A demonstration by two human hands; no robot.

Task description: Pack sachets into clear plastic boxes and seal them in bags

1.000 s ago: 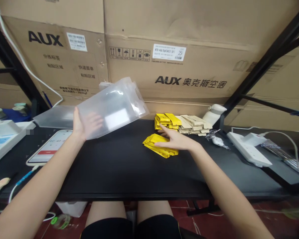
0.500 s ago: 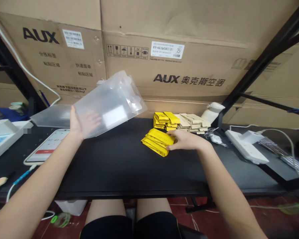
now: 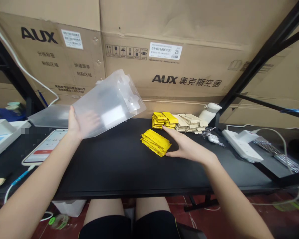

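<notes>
My left hand (image 3: 78,122) grips a frosted clear plastic folder (image 3: 107,103) by its lower left end. The folder is tilted up over the table, and my fingers show through it from behind. My right hand (image 3: 183,142) is open, thumb and fingers spread, just right of a stack of yellow paper packets (image 3: 155,142) lying on the black table (image 3: 119,166). Whether its fingertips touch the stack I cannot tell. Behind that stack lie more yellow packets (image 3: 164,119) beside several cream packets (image 3: 190,122).
A phone (image 3: 43,147) with a cable and another clear plastic sheet (image 3: 49,115) lie at left. At right are a white bottle (image 3: 210,113), a power strip (image 3: 241,146) and wrapped thin rods (image 3: 279,154). Cardboard boxes (image 3: 129,76) stand behind, between black metal bars.
My right hand has opened and drawn back from the yellow packet stack, which stays on the table. The left hand keeps the folder in nearly the same place.
</notes>
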